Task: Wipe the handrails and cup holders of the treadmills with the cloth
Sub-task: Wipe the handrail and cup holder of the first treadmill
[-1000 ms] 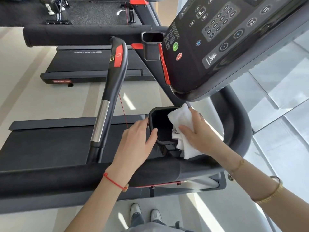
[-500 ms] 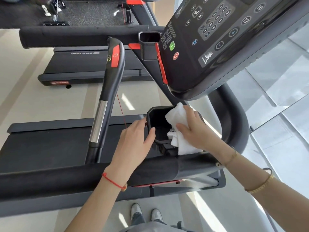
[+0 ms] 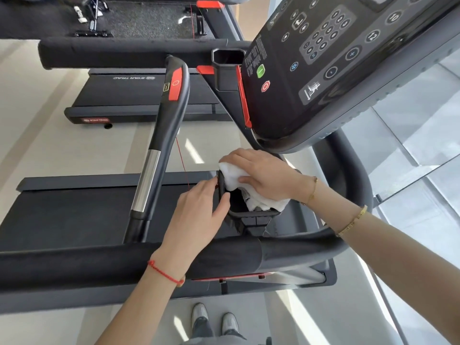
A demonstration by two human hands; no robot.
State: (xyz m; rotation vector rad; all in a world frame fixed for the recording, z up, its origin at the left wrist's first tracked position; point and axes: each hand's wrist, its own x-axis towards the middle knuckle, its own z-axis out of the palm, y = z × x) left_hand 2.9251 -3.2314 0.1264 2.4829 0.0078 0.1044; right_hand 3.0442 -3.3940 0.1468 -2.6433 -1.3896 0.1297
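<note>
A black cup holder (image 3: 251, 214) hangs at the middle of the treadmill, just beyond the padded black handrail (image 3: 119, 261). A white cloth (image 3: 232, 179) lies across the holder's far rim and drapes down inside it. My right hand (image 3: 266, 174) presses flat on the cloth over the top of the holder. My left hand (image 3: 201, 209) grips the holder's left wall, thumb hooked over the rim. The holder's far rim is hidden under the cloth and hand.
The sloped console (image 3: 331, 63) overhangs the holder at upper right. A centre grip bar (image 3: 161, 135) with a red button rises to the left. A second cup holder (image 3: 227, 67) and another treadmill (image 3: 139, 98) lie beyond. My shoes (image 3: 215, 321) stand on pale floor below.
My right hand has slid the cloth from the holder's right side up and left across its far rim. My left hand has stayed on the holder's left wall.
</note>
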